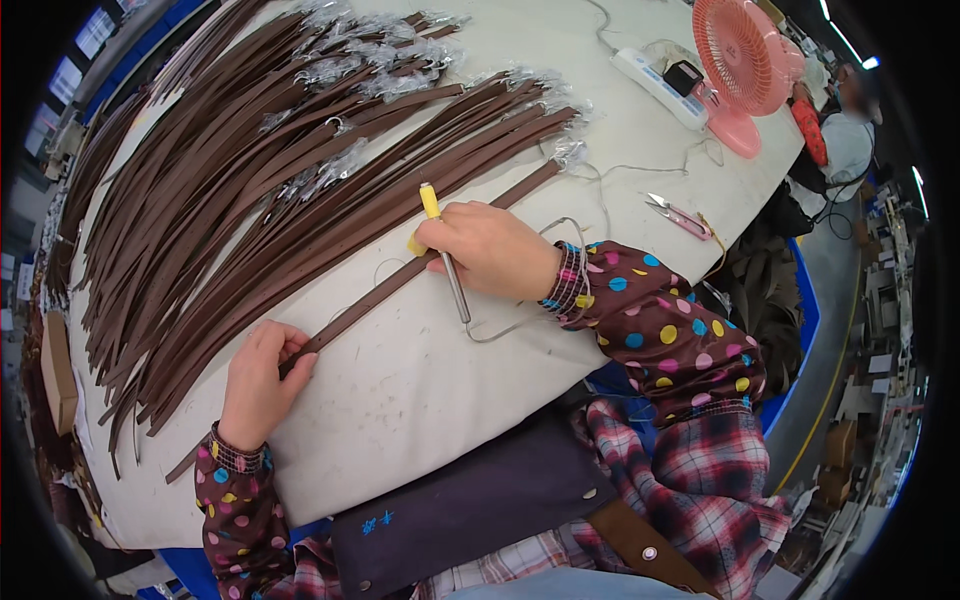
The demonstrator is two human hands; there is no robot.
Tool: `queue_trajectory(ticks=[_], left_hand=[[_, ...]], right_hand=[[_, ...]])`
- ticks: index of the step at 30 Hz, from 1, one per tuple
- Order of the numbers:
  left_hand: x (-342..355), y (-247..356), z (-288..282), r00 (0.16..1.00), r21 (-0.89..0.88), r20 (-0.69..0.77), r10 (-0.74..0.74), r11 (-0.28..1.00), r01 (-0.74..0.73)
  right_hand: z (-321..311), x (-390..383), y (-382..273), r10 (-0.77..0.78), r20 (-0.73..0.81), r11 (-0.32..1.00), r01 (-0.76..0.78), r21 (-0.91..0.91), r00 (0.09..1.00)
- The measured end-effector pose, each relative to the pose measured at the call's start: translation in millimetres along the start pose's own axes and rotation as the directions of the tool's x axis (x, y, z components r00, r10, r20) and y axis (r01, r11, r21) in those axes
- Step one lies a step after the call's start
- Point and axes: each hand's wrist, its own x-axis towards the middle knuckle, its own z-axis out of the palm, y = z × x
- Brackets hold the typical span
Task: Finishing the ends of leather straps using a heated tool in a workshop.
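A long brown strap (350,312) lies diagonally across the white-topped table (420,400), with plastic-wrapped fittings at its upper right end. My left hand (268,375) pinches this strap near its lower left part, thumb and fingers closed round it. My right hand (485,250) rests over the strap farther up, closed on a slim metal pen-like tool (453,280) with a yellow top and a thin cord at its lower end. A small yellow piece shows beside my right fingers; I cannot make out what it is. Many similar straps (180,230) lie in bundles beyond my hands.
A pink fan (735,50), a white power strip (655,90) and pink-handled snips (680,215) lie at the right, among loose cords. A blue bin (805,310) of dark material stands beside the table. Another person (845,145) is at the far upper right.
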Motion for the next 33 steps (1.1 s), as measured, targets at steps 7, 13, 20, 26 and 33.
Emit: queue_trajectory(ticks=[7, 13, 20, 26, 33], left_hand=[[-6, 1, -12, 0.976, -0.049, 0.134, -0.173, 0.982, 0.181], [7, 24, -1, 0.995, -0.129, 0.027, -0.098, 0.987, 0.101], [28, 21, 12, 0.995, -0.095, 0.089, 0.049, 0.995, -0.040], [29, 23, 12, 0.994, -0.253, 0.094, -0.049, 0.965, 0.072], [24, 20, 21, 0.981, -0.509, 0.111, -0.161, 0.838, 0.195]], right_hand=[[-12, -4, -12, 0.101, 0.130, 0.993, -0.107, 0.041, 0.986], [0, 4, -11, 0.117, 0.046, 0.964, -0.124, 0.235, 0.992], [-5, 32, -44, 0.271, 0.251, 0.544, -0.363, 0.756, 0.929], [14, 41, -44, 0.421, 0.385, 0.350, -0.538, 0.767, 0.822], [29, 35, -46, 0.456, 0.252, 0.520, -0.486, 0.703, 0.853]])
